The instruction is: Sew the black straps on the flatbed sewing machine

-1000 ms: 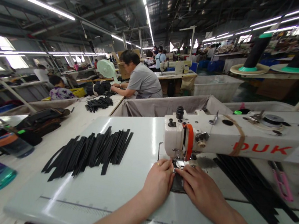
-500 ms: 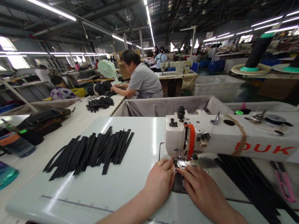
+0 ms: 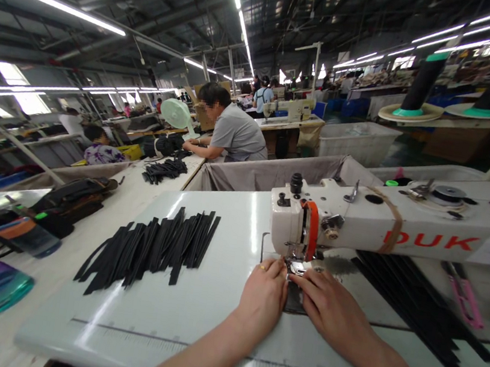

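I log bright overhead tube lights (image 3: 54,2); glare streaks on white desk (image 3: 208,312). Edges bow strongly. Background soft. Faint shadow under right hand (image 3: 331,311).

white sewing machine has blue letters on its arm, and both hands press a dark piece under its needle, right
No: head view shows red letters on the white sewing machine; left hand and right hand do press the dark piece.

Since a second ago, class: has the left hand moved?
No. The left hand sits just as close to the presser foot, on its left; only the view shifted.
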Tool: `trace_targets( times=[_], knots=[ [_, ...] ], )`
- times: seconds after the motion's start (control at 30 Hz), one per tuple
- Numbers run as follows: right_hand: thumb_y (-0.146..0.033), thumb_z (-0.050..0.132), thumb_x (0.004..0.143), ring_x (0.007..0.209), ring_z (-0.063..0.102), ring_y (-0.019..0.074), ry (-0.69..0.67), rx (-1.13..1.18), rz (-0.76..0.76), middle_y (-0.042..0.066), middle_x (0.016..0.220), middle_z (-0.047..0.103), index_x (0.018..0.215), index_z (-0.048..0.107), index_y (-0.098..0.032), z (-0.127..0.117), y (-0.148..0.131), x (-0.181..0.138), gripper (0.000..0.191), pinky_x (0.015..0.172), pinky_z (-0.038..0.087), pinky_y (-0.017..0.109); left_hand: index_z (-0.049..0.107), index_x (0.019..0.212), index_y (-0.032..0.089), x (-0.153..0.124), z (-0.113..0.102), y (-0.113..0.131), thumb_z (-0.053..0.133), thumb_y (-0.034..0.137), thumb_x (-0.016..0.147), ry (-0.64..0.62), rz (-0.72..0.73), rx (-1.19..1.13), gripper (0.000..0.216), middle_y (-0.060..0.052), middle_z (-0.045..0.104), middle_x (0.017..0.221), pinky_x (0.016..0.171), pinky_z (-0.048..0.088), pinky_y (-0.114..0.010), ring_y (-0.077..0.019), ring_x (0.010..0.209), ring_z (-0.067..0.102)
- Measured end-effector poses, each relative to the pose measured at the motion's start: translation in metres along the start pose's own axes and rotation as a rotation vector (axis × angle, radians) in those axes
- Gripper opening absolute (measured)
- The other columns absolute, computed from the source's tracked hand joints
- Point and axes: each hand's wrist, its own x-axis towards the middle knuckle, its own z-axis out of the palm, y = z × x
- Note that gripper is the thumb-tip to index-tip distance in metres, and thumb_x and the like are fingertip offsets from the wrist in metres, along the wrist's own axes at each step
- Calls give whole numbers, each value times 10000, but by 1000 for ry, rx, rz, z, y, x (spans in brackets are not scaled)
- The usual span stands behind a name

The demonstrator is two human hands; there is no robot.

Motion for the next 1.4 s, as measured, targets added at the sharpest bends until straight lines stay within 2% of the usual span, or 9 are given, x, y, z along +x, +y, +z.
trace_targets(
  times=[0.4, 0.6, 0.8, 0.9, 0.97, 1.03, 1.13, 1.27, 1.4],
  knots=[
    [-104, 445, 929, 937, 608, 231, 82, -125, 161, 102, 1029, 640, 1076, 643, -148, -22, 14, -9, 250, 825, 518, 352, 673, 950, 185, 13, -5, -24, 487, 81, 906, 104, -80, -163, 218, -71, 665, 1042, 943, 493, -399, -229, 1036, 587],
    [-84, 502, 884, 704, 581, 306, -100, -622, 453, 147, 767, 619, 917, 682, -59, -44, 42, -30, 185, 680, 487, 431, 694, 967, 227, 31, -15, -56, 504, 212, 970, -156, 125, -30, 191, -37, 703, 1050, 1111, 351, -449, -226, 1161, 561],
    [-181, 525, 883, 707, 634, 286, -103, -353, 478, 113, 756, 648, 909, 693, -125, -44, 58, -42, 179, 699, 510, 419, 733, 938, 224, -8, -51, -77, 477, 243, 975, 47, -146, 3, 260, -38, 706, 1160, 1111, 294, -554, -290, 1234, 508],
    [-290, 471, 922, 663, 661, 250, -40, -111, 389, 72, 755, 667, 814, 651, -206, -46, 40, -38, 226, 619, 526, 368, 730, 866, 183, -19, -49, -44, 477, 281, 962, 128, -184, -214, 287, -88, 723, 1018, 981, 425, -481, -276, 1057, 578],
    [-350, 455, 947, 632, 677, 220, -10, 67, 304, 40, 777, 692, 845, 639, -245, -48, 16, -31, 235, 551, 530, 323, 705, 986, 178, -18, -37, -11, 548, 369, 926, -13, -240, -605, 255, -77, 710, 931, 781, 508, -354, -196, 800, 619],
    [-351, 486, 949, 622, 689, 196, -51, 239, 236, 8, 767, 706, 889, 634, -272, -51, -9, -21, 177, 531, 545, 282, 653, 1058, 155, -13, -23, 15, 617, 465, 860, -185, -347, -1073, 369, -42, 673, 804, 553, 471, -258, -136, 584, 573],
    [-276, 470, 963, 678, 713, 176, -76, 369, 196, 8, 828, 735, 1014, 625, -273, -53, -29, -9, 163, 583, 574, 239, 615, 869, 131, -5, -11, 24, 678, 509, 779, -168, -483, -1342, 393, 23, 552, 585, 459, 352, -197, -88, 465, 468],
    [-124, 378, 957, 956, 697, 171, -74, 297, -160, 53, 1080, 714, 1208, 613, -270, -46, -15, 1, 374, 802, 574, 253, 589, 836, 138, 2, -11, 3, 690, 378, 779, -183, -592, -1401, 266, 58, 493, 532, 451, 306, -187, -73, 439, 414],
    [1, 357, 873, 1039, 647, 221, -14, 4, -375, 87, 1126, 676, 1257, 607, -246, -28, 0, 2, 520, 820, 577, 346, 621, 856, 157, 5, -12, -4, 606, 136, 822, -39, -552, -1000, 43, 29, 554, 642, 568, 435, -229, -118, 569, 520]
  ],
)
